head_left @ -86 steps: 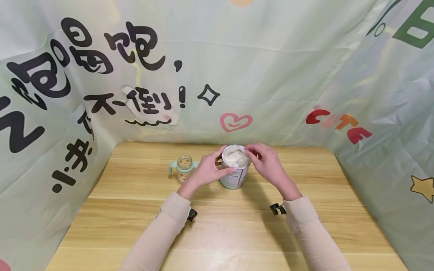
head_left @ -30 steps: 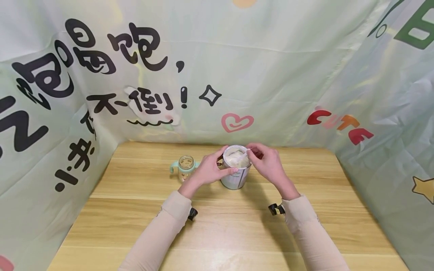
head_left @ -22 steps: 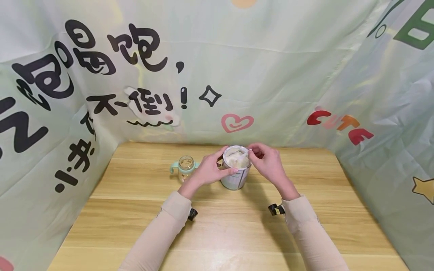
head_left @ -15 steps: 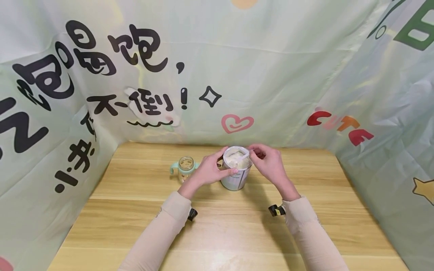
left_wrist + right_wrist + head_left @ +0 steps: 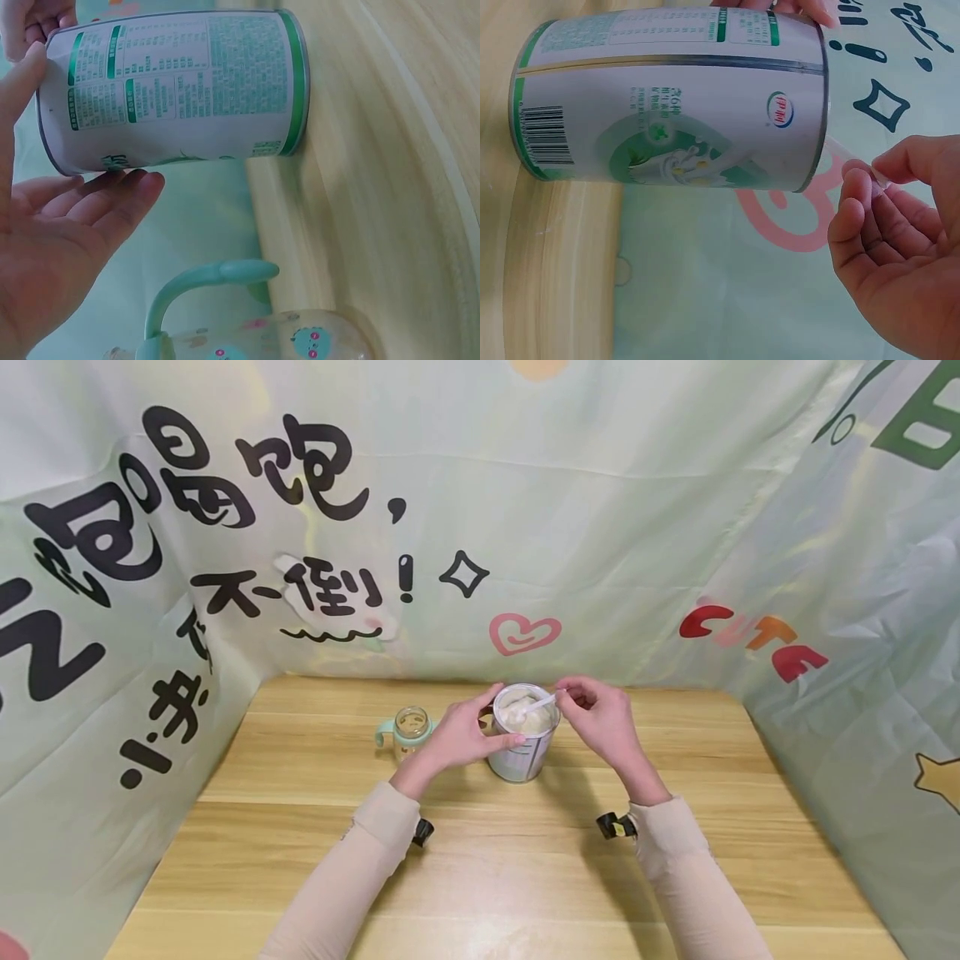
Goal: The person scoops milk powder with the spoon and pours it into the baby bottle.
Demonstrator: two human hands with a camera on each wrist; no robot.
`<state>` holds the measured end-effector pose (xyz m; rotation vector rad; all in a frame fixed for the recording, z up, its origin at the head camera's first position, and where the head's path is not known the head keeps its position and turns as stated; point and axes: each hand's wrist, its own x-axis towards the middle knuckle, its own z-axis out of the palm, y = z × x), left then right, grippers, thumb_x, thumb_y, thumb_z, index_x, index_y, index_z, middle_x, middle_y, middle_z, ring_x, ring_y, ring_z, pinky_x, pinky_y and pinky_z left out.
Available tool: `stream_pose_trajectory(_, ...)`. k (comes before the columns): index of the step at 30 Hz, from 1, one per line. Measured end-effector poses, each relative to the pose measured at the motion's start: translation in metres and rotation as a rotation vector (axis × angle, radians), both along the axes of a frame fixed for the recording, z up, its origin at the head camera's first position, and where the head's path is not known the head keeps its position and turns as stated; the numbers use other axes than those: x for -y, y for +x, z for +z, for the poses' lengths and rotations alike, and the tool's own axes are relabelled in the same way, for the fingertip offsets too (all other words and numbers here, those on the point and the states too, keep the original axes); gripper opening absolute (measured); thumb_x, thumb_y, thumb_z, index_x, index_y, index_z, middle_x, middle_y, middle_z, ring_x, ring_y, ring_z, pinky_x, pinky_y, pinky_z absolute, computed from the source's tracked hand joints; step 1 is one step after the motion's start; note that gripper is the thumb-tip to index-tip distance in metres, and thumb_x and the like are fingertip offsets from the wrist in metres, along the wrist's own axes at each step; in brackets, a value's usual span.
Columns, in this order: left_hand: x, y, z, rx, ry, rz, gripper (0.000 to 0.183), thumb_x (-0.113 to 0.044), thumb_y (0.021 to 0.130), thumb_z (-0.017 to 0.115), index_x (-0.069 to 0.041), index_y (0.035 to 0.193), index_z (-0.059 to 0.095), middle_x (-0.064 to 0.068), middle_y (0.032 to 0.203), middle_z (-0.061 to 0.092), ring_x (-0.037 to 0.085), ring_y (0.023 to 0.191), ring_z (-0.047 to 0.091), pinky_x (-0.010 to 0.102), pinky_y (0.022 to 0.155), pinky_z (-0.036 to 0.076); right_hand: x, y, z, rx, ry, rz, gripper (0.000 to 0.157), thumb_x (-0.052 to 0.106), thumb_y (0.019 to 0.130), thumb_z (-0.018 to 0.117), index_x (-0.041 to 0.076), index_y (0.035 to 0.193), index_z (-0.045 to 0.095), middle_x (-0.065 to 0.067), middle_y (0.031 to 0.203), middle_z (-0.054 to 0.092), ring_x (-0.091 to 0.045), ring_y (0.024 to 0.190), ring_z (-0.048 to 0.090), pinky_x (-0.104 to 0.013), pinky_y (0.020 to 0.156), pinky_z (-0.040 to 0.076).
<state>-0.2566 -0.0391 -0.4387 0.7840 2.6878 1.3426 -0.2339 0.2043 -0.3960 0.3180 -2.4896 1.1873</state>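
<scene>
An open milk powder tin (image 5: 517,762) stands upright on the table, pale powder (image 5: 534,722) showing inside its rim. My left hand (image 5: 467,733) holds it near the top, thumb on the near side and the other fingers around the left. In the left wrist view the tin's printed label (image 5: 187,90) faces the camera. At the right rim my right hand (image 5: 603,718) pinches the handle of a white scoop (image 5: 538,703); its far end lies at the powder, bowl not clearly visible. The right wrist view shows thumb and forefinger meeting, beside the tin (image 5: 697,127).
Just left of the tin, behind my left hand, stands a lidless baby bottle (image 5: 409,745) with mint-green handles (image 5: 214,274). The wooden table (image 5: 495,877) ends at a printed cloth backdrop (image 5: 600,568) behind and at both sides.
My right hand has shifted slightly right, and more of the scoop's handle shows above the powder. The powder surface looks different from the earliest frame. My left hand and the tin stay nearly in place.
</scene>
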Motion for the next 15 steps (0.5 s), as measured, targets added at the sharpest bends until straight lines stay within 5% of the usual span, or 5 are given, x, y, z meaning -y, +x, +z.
stream_pose_trajectory(9,0.0038,0.0,0.004,0.004,0.027,0.012,0.099,-0.046,0.086,0.087,-0.008,0.164,0.037,0.018,0.144,0.066,0.031,0.123,0.071,0.04,0.099,0.062,-0.0022,0.0029,0.003,-0.003,-0.053,0.003,0.015,0.014,0.096,0.07,0.005,0.106,0.079,-0.009,0.083,0.075,-0.011,0.068,0.061,-0.018,0.06,0.048)
stream_pose_trajectory(15,0.0027,-0.0002,0.0022,-0.034,0.049,-0.001,0.086,-0.039,0.087,0.088,-0.006,0.156,0.051,0.018,0.135,0.071,0.031,0.114,0.074,0.046,0.098,0.062,-0.0027,0.0034,0.0034,0.003,-0.062,0.002,0.014,0.014,0.097,0.071,0.006,0.105,0.079,-0.009,0.083,0.075,-0.01,0.068,0.061,-0.017,0.06,0.048)
